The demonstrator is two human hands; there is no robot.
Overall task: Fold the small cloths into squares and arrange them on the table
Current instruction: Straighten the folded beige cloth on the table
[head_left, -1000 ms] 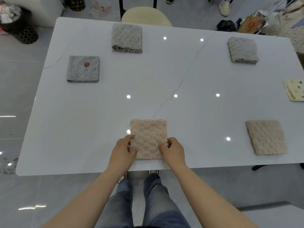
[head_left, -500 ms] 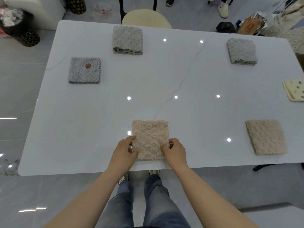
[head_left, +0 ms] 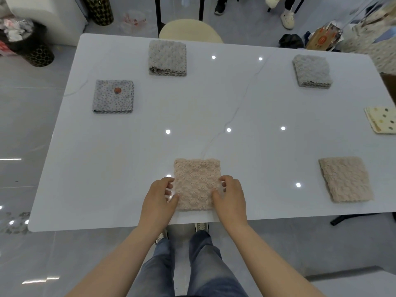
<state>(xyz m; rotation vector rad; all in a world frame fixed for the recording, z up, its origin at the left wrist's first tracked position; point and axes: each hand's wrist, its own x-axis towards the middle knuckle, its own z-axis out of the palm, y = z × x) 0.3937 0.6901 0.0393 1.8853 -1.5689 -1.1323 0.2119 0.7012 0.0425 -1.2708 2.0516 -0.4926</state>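
Observation:
A folded pink fluffy cloth lies as a square near the front edge of the white table. My left hand grips its lower left side and my right hand grips its lower right side, each with the thumb on top and the fingers curled at the edge. Other folded squares lie around: a beige cloth front right, a cream spotted cloth at the right edge, a grey cloth back right, a grey cloth at the back, and a grey dotted cloth back left.
A cream chair stands behind the far edge of the table. A dark bin full of rubbish sits on the floor at the back left. Bags and people's feet are at the back right. My legs are under the front edge.
My hands stay at the pink cloth's near corners. The fingers have spread a little along its side edges. The cloth has not shifted on the table.

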